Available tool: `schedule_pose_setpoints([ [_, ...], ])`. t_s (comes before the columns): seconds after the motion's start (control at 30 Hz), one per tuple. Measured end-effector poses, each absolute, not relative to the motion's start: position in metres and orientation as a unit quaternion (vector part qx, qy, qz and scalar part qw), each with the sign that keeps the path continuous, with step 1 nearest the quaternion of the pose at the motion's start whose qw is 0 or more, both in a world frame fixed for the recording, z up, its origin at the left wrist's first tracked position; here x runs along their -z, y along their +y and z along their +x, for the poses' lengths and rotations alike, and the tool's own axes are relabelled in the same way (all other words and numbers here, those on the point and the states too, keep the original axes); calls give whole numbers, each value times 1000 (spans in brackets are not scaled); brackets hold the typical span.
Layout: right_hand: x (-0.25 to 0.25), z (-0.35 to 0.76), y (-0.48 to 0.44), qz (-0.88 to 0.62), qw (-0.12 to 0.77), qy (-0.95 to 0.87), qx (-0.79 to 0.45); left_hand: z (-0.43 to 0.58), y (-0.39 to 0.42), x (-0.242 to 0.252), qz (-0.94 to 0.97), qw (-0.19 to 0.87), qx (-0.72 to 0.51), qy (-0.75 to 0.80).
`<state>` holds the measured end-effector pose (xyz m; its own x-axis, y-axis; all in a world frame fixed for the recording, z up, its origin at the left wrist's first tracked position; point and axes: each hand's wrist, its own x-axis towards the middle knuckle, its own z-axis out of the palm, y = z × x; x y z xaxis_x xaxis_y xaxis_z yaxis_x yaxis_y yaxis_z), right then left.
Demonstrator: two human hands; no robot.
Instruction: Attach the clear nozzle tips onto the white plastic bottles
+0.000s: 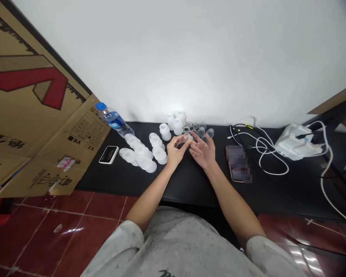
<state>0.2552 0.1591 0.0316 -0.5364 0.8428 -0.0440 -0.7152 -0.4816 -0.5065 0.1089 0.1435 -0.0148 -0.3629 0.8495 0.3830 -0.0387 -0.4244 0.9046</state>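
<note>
grey t-shirt (173, 246), left hand (175, 151) pinching a half-hidden clear piece (187, 137), right hand (203, 151) open.

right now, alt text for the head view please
A person's left hand holds a small clear plastic piece above a black table, the right hand open beside it. Frosted white plastic cups and small clear cups sit nearby, with a water bottle to the left.

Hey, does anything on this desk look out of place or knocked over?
Yes, the flattened cardboard box at the left slants across the end of the black table and hangs out over the floor. The water bottle beside it lies tilted rather than standing upright.
</note>
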Motion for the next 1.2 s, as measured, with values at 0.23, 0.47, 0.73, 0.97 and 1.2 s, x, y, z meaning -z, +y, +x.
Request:
schedule_pose_setpoints([
  [0.23, -32, 258, 159, -115, 445, -191, -867, 112, 143, 13, 454, 338, -708, 422],
  [0.47, -31, 257, 158, -100, 450, -166, -872, 113, 142, 13, 445, 367, -703, 417],
  [0.73, -34, 262, 164, -139, 435, -241, -856, 114, 144, 15, 429, 370, -707, 423],
  [0.97, -30, 264, 167, -230, 442, -414, -762, 113, 140, 13, 465, 344, -692, 432],
  [1.2, -28, 268, 168, -260, 419, -456, -741, 104, 139, 18, 497, 344, -667, 436],
])
